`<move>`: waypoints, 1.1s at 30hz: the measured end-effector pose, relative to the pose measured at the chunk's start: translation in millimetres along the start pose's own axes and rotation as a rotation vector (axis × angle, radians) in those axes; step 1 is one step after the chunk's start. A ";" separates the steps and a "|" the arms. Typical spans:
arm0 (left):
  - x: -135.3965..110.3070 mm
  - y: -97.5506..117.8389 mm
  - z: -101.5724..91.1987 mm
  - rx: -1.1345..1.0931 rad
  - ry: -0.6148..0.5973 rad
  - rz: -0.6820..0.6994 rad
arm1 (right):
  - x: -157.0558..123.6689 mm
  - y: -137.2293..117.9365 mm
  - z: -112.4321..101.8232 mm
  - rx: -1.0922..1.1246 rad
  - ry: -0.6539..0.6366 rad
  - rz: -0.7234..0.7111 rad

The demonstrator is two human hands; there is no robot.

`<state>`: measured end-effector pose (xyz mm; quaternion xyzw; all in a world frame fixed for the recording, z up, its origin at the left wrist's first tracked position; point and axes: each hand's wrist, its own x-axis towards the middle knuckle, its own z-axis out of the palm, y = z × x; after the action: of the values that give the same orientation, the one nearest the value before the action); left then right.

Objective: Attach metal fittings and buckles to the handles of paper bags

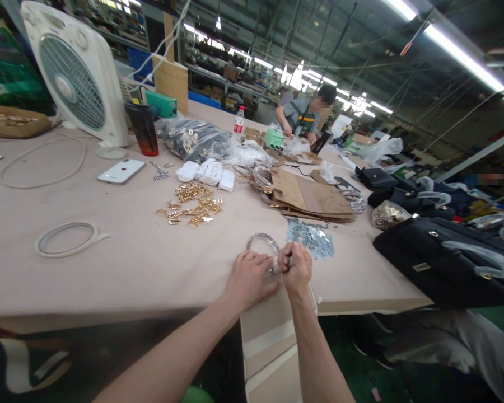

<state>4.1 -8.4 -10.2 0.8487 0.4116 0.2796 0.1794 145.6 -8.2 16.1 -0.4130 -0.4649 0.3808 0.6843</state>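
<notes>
A round handle in clear plastic wrap stands up at the front of the table, joined to a pale beige bag that hangs over the edge. My left hand is curled over the near end of this handle, fingers together. Close against it, my right hand is closed in a fist beside a small shiny metal part at the handle's base. Whatever sits inside that fist is mostly hidden by the fingers. Gold-coloured buckles lie in a loose pile beyond my hands, and small grey metal plates lie to the right.
Left are a tape roll, a phone, a tumbler and a fan. Brown paper pieces are stacked ahead. Black handbags line the right side, near a seated person's leg. Another person works at the far end.
</notes>
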 end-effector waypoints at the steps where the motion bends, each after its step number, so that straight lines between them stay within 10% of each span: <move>1: 0.0 -0.7 0.8 -0.003 0.004 0.000 | 1.6 -2.5 -2.2 0.040 0.029 -0.005; 33: 0.2 2.5 -2.5 -0.039 0.009 -0.012 | -19.1 1.7 11.6 -0.134 -0.035 -0.214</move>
<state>4.2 -9.6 -6.9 0.8413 0.4119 0.2904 0.1955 129.0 -22.4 11.0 -0.3992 -0.5425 0.2809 0.6837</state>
